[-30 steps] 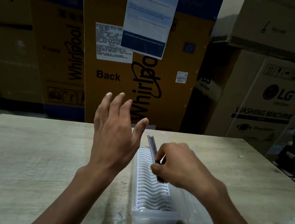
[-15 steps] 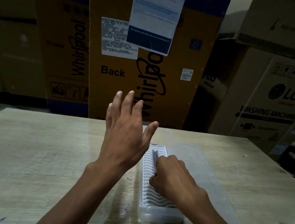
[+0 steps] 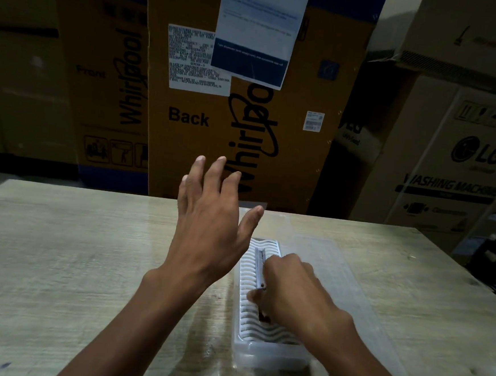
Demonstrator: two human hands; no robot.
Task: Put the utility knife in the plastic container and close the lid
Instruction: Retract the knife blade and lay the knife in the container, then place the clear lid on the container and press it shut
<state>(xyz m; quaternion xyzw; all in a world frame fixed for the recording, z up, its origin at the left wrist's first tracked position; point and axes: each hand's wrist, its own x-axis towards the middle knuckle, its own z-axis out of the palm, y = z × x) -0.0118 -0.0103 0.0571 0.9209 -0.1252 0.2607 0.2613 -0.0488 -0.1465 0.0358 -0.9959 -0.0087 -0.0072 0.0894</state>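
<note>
In the head view, a clear plastic container was seen lying lengthwise on a pale wooden table, its floor lined with a white wavy rack. The utility knife was laid along that rack, inside the container, its far end uncovered. The right hand was lowered over the knife's near part, fingers curled down onto the handle; whether it was pinched or only touched could not be told. The left hand was held above the table just left of the container, fingers spread and nothing gripped. The transparent lid was seen lying flat on the table, right beside the container's right edge; whether it was hinged to that edge could not be told. Cardboard appliance boxes were stacked behind the table.

The placing step was judged nearly finished. The next move would call for the knife to be released, the lid taken up, squared over the rim and pressed shut.
</note>
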